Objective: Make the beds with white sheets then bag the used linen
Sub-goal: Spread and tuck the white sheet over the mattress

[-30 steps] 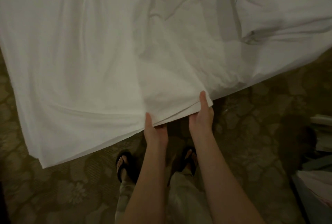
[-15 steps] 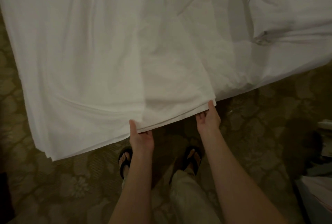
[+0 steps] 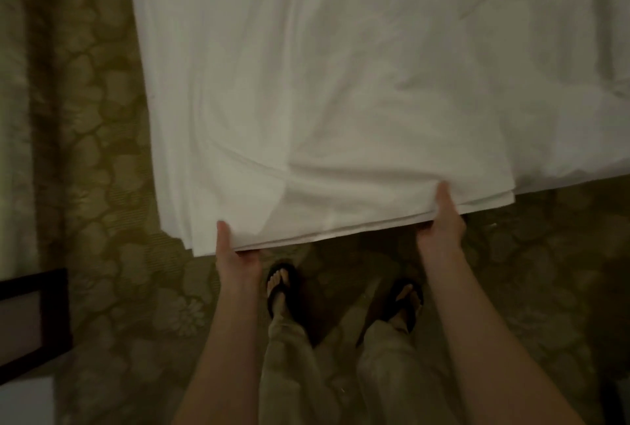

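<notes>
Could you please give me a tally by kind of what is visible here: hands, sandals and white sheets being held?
Hands: 2, left hand and right hand, each gripping the sheet's edge
Black sandals: 2
White sheet: 1, folded in layers
Total: 5

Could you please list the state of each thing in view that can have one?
white sheet: spread out, wrinkled, near edge layered and lifted.
left hand: grips the sheet's edge, thumb on top.
right hand: grips the sheet's edge, thumb on top.
sandals: worn, on the carpet.
</notes>
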Demonstrator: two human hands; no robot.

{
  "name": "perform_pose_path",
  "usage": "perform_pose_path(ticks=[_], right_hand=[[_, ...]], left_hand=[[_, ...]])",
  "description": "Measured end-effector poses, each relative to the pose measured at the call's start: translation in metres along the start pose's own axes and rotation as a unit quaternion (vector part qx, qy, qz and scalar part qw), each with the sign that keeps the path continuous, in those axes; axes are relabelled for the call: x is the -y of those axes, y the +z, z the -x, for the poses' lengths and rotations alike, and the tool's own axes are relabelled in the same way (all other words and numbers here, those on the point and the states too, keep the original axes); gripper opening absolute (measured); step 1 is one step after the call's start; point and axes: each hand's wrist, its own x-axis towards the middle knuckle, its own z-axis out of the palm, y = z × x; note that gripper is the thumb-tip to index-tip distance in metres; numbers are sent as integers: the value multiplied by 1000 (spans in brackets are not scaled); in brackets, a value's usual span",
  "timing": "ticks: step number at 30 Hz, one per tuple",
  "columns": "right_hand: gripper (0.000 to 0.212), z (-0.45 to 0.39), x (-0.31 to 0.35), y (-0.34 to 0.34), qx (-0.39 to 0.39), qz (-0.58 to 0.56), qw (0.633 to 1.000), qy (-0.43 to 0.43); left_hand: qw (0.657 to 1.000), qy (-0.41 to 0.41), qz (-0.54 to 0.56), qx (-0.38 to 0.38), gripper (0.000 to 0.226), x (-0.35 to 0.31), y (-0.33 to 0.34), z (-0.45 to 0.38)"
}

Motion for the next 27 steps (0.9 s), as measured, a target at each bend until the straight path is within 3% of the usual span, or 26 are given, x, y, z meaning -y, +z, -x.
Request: perform_pose_path(ticks=[3,5,7,11,14,15,19,22,25,27], right_hand=[[58,4,-7,-2,44,-66,996,-31],[85,15,-27,-3,80,-91,992,21],[94,27,-54,2,77,-92,990,77],[80,57,-103,26,118,-34,980,156],[32,73,-116,44,134,-10,980,148],[26,76,-117,49,130,-9,983,132],[32,72,-120,52,110,9,990,93],[38,62,-118,43,88,16,990,106],[39,47,-96,35,78,-6,994,77],[44,35,-74,31,70,-24,996,53]], left_hand=[[999,38,-31,15,33,-33,-11,-14],[998,40,-50,-7,40,-47,-19,-21],[996,34,-63,-47,36,-55,-28,-26],[991,29,-121,-57,16,-69,-35,-34],[988,53,-143,-10,11,-86,-34,-33],[987,71,-142,3,12,-92,-35,-35],[986,117,-118,-5,19,-100,-48,-45],[993,67,-88,-44,21,-81,-57,-50],[998,-7,-51,-29,32,-55,-52,-47],[999,-8,-44,-28,27,-37,-46,-40]])
